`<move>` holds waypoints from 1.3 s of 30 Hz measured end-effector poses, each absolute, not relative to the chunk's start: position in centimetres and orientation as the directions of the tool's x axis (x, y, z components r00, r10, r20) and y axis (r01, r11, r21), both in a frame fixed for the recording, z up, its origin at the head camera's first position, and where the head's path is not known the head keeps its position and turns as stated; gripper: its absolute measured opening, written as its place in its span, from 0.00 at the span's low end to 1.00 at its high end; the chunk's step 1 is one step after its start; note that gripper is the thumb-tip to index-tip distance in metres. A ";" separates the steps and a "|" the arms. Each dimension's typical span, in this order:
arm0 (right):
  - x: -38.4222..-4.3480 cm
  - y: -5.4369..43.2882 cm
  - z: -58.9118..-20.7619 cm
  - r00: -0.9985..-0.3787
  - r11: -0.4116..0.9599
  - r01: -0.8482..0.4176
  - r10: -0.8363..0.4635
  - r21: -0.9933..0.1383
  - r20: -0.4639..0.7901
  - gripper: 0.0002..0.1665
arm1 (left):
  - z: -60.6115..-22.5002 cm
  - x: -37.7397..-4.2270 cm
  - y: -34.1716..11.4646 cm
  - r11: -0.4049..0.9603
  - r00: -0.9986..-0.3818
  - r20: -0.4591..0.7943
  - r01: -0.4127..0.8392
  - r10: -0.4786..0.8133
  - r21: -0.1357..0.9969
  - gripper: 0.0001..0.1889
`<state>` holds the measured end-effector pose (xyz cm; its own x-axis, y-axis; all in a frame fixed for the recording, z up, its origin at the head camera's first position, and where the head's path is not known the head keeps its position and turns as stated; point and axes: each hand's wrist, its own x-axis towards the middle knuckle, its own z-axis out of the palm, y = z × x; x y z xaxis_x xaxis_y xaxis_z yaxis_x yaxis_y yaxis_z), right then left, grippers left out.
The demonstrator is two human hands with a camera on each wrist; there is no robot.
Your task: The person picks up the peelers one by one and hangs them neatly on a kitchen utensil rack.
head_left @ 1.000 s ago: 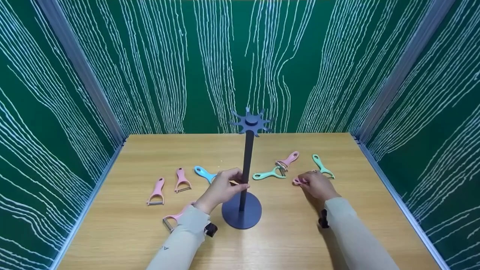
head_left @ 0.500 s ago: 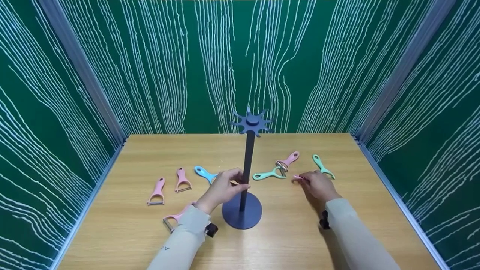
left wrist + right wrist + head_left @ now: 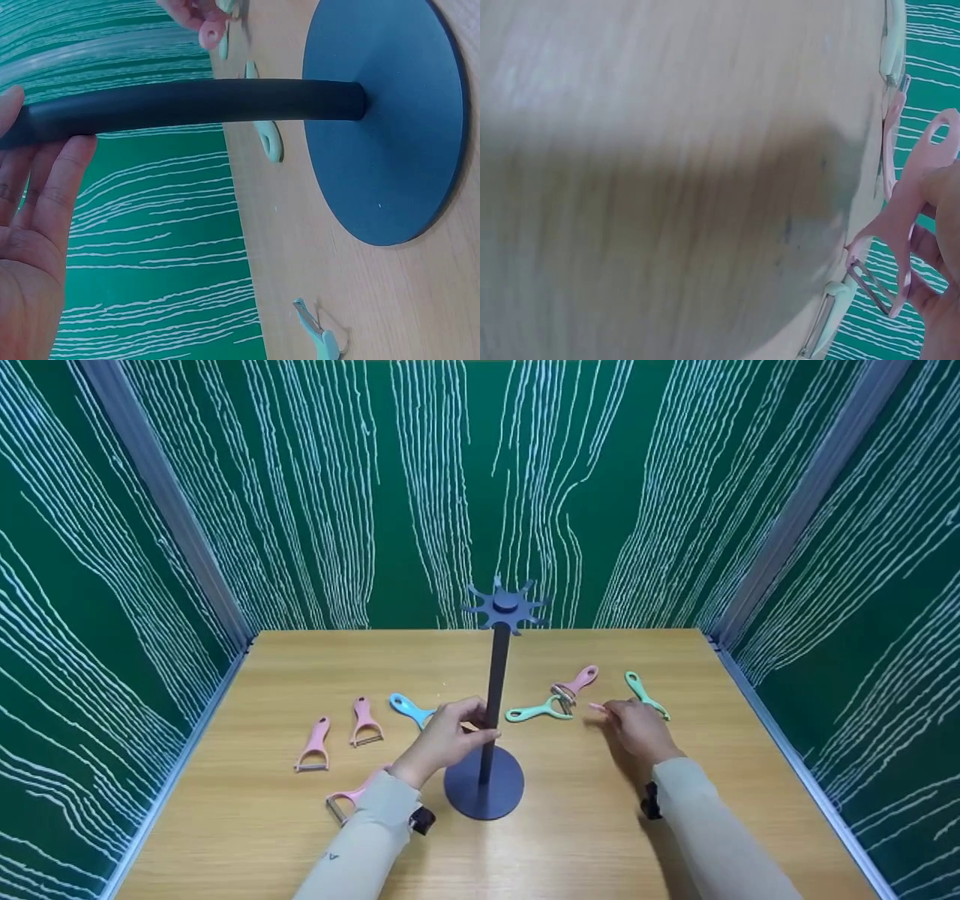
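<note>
Here's the pink peeler [image 3: 902,206], pinched in the right hand [image 3: 641,729] over the surface [image 3: 585,840], while the left hand [image 3: 448,735], well apart, grips the dark stand [image 3: 496,675]; a green peeler [image 3: 536,710] lies between them, a blue peeler [image 3: 407,705] just beyond the left

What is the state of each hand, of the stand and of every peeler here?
Stand: standing on the table, nothing hung on it.
Left hand: gripping the stand.
Held pink peeler: in right hand.
Right hand: gripping that peeler.
Leftmost pink peeler: lying.
Pink peeler beside it: lying.
Nearest pink peeler: lying, partly hidden.
Blue peeler: lying, partly hidden.
Far pink peeler: lying.
Middle green peeler: lying.
Right green peeler: lying, partly hidden.
</note>
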<state>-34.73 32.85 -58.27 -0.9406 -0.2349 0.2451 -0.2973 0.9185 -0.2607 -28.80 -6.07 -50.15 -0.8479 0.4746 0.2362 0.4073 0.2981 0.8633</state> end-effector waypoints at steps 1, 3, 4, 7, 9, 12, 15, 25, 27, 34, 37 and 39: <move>-34.7 32.8 -58.2 -0.942 0.918 -0.295 -0.232 -0.267 0.243 0.10 | -50.1 -28.8 -6.1 0.298 -0.847 0.238 0.409 0.475 0.863 0.06; -34.7 32.7 -57.8 -0.952 0.916 -0.274 -0.216 -0.294 0.217 0.11 | -50.1 -28.8 -6.2 0.296 -0.847 0.235 0.406 0.476 0.864 0.05; -34.7 32.6 -57.6 -0.959 0.915 -0.259 -0.205 -0.308 0.197 0.11 | -50.1 -28.8 -6.2 0.296 -0.847 0.235 0.406 0.476 0.865 0.05; -34.7 32.4 -57.0 -0.976 0.907 -0.213 -0.178 -0.363 0.127 0.11 | -50.2 -28.8 -6.3 0.298 -0.848 0.229 0.402 0.478 0.866 0.05; -34.7 32.2 -56.6 -0.981 0.899 -0.192 -0.167 -0.394 0.096 0.12 | -50.1 -28.8 -6.4 0.304 -0.848 0.225 0.401 0.479 0.864 0.05; -34.5 31.8 -56.2 -0.984 0.883 -0.179 -0.162 -0.435 0.078 0.14 | -50.1 -28.8 -6.5 0.310 -0.846 0.228 0.408 0.482 0.859 0.05; -34.3 31.3 -55.8 -0.983 0.874 -0.184 -0.166 -0.450 0.079 0.15 | -50.1 -28.7 -6.5 0.312 -0.845 0.231 0.412 0.483 0.856 0.05; -33.9 30.2 -54.4 -0.967 0.847 -0.248 -0.190 -0.471 0.169 0.12 | -50.2 -28.9 -6.4 0.308 -0.845 0.235 0.413 0.480 0.857 0.05; -33.9 30.0 -54.4 -0.954 0.843 -0.286 -0.206 -0.455 0.218 0.10 | -50.3 -29.0 -6.4 0.307 -0.843 0.238 0.417 0.482 0.856 0.05; -33.6 29.6 -53.8 -0.957 0.831 -0.277 -0.195 -0.482 0.215 0.11 | -50.3 -28.9 -6.3 0.309 -0.852 0.192 0.374 0.486 0.875 0.06; -33.4 29.3 -53.4 -0.951 0.830 -0.291 -0.196 -0.477 0.239 0.09 | -50.2 -28.8 -6.2 0.306 -0.854 0.186 0.366 0.486 0.879 0.06; -33.3 29.0 -53.2 -0.938 0.823 -0.319 -0.204 -0.469 0.280 0.08 | -50.1 -28.8 -6.2 0.305 -0.854 0.186 0.365 0.485 0.880 0.05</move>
